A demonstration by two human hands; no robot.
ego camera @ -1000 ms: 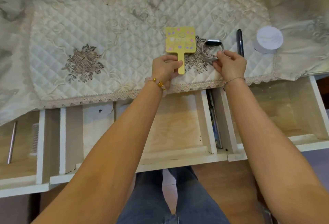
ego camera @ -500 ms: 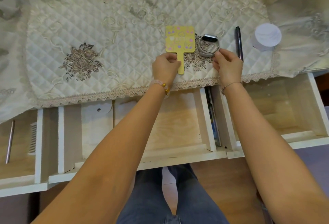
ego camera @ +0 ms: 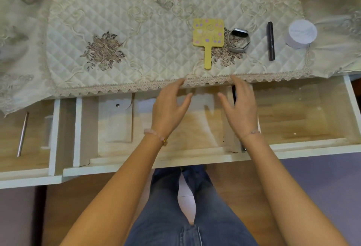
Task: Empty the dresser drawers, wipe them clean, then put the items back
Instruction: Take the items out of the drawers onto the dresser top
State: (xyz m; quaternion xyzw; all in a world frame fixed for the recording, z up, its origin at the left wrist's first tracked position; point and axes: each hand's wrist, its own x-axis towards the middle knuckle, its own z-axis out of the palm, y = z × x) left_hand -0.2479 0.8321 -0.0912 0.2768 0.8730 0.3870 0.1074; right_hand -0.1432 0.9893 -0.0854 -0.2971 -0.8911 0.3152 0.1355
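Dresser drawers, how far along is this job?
Partly emptied: hand mirror, watch, pen and jar lie on the quilted cover. In hand: nothing; left hand and right hand hover open over the middle drawer. To do: a metal rod lies in the left drawer, no wiping cloth shows, and nothing is put back.

Both hands have let go and drawn back off the quilted cream tablecloth (ego camera: 136, 50). A moment ago the left hand (ego camera: 169, 107) pinched the handle of the yellow paddle-shaped hand mirror (ego camera: 208, 34), and the right hand (ego camera: 241, 107) held the grey wristband with its dark oblong face (ego camera: 238, 40). Now both things lie free on the cloth, the mirror's handle uncovered. The hands hang over the open pale wooden middle drawer (ego camera: 195, 140), palms down, fingers spread and loose, holding nothing.
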